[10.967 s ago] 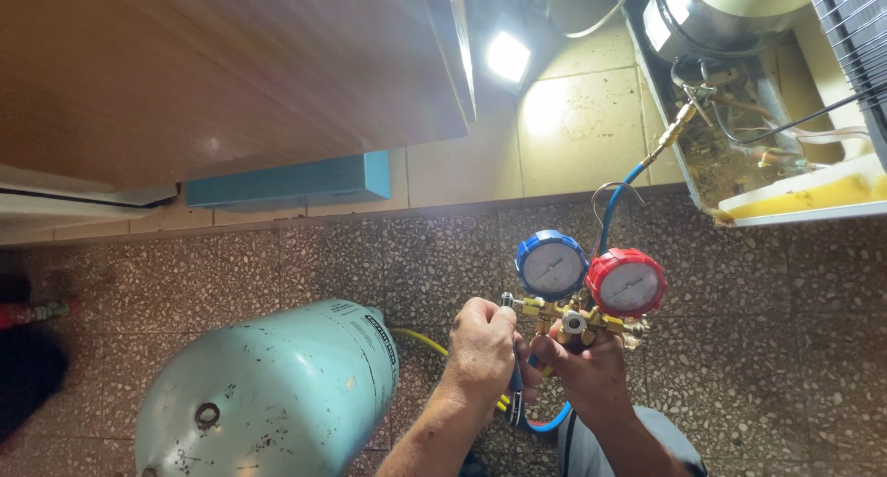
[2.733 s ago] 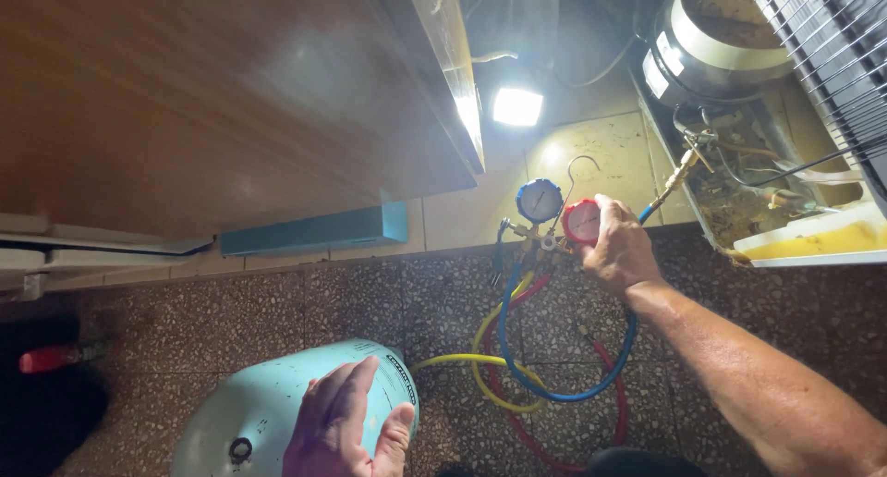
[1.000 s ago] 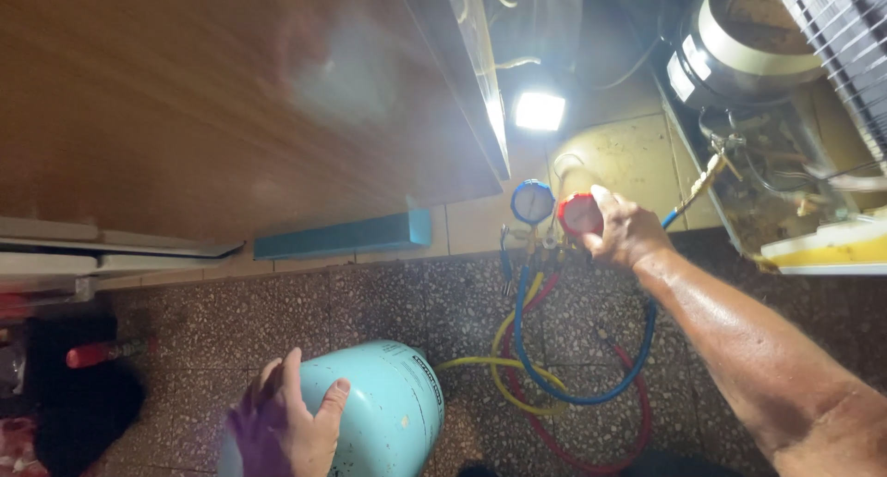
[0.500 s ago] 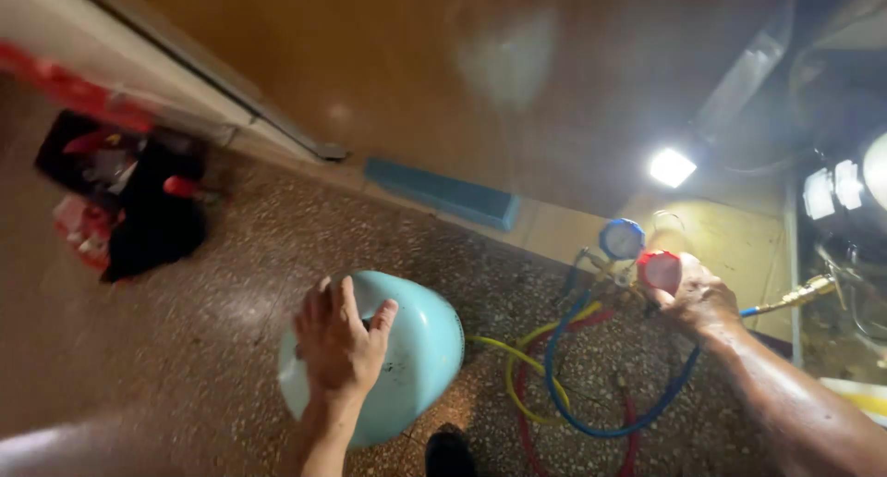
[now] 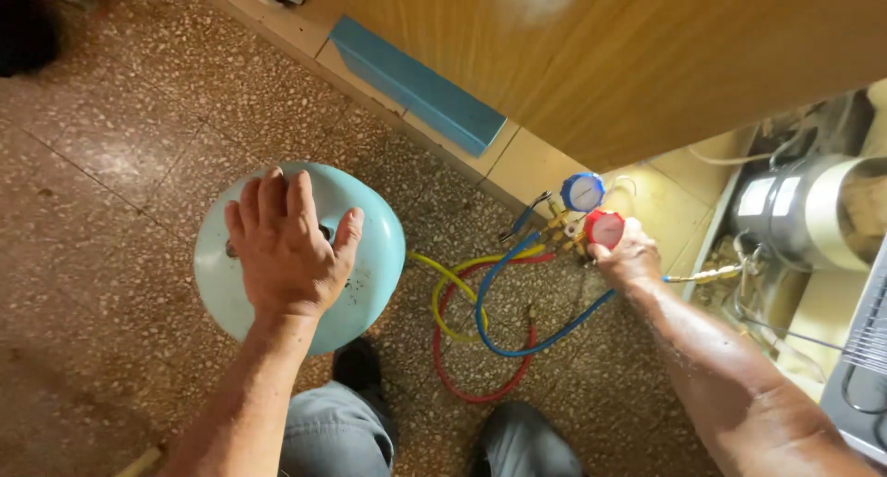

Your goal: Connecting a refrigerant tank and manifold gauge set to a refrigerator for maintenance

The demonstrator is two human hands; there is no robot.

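Resting flat with fingers spread, the left hand (image 5: 288,246) is covering the top of the pale green gas cylinder (image 5: 374,255), hiding its valve. The right hand (image 5: 630,255) is gripping the gauge manifold (image 5: 589,209) beside the wall; coloured hoses (image 5: 480,329) are looping across open terrazzo floor (image 5: 111,163) between.

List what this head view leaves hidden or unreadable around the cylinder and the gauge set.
- Pale green cylinder: the left hand lies flat on its end, covering the middle; any valve there is hidden.
- Gauge set: the blue and red dials are too small to read.
- Right hand: it covers the manifold below the red gauge, so its grip and the knobs are unclear.
- Yellow hose: its end passes behind the cylinder.
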